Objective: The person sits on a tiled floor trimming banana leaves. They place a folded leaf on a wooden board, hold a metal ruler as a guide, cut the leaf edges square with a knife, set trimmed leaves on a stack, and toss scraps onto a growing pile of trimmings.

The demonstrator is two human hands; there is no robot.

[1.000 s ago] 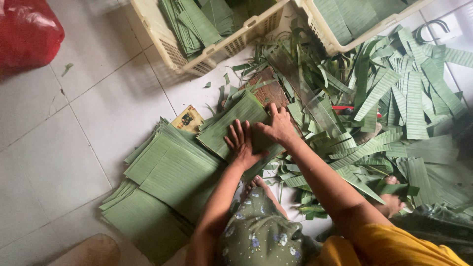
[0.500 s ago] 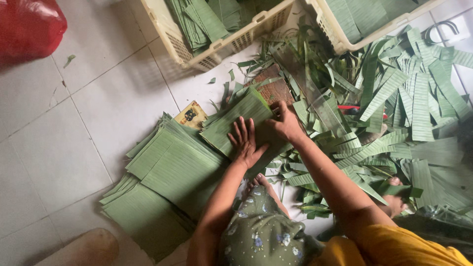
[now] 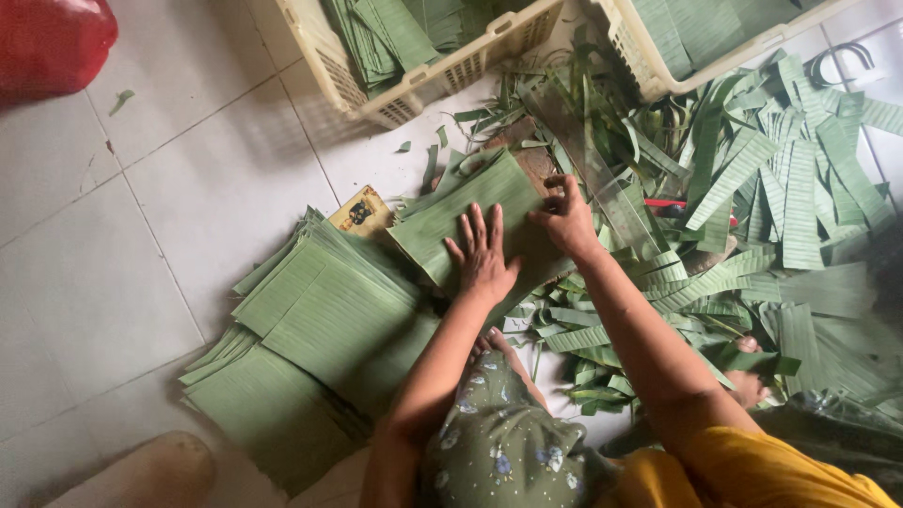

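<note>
My left hand (image 3: 483, 252) lies flat, fingers spread, on a stack of cut green banana leaf pieces (image 3: 458, 207) on the tiled floor. My right hand (image 3: 567, 218) grips the right edge of that same stack, fingers curled over it, next to a brown wooden board (image 3: 523, 150) partly hidden under the leaves. To the left lies a larger pile of trimmed rectangular leaf sheets (image 3: 310, 320). A clear strip-like ruler (image 3: 602, 179) runs diagonally beside my right hand.
Two cream plastic crates (image 3: 442, 75) (image 3: 658, 71) holding leaves stand at the top. Loose leaf strips (image 3: 781, 188) cover the floor at the right. A red bag (image 3: 52, 42) sits top left; a small printed card (image 3: 360, 213) lies by the pile. My foot (image 3: 752, 376) shows lower right.
The view has shifted slightly. My left hand has flattened and slid along the leaf stack, and my right hand has settled on its right edge. The stack stays in place.
</note>
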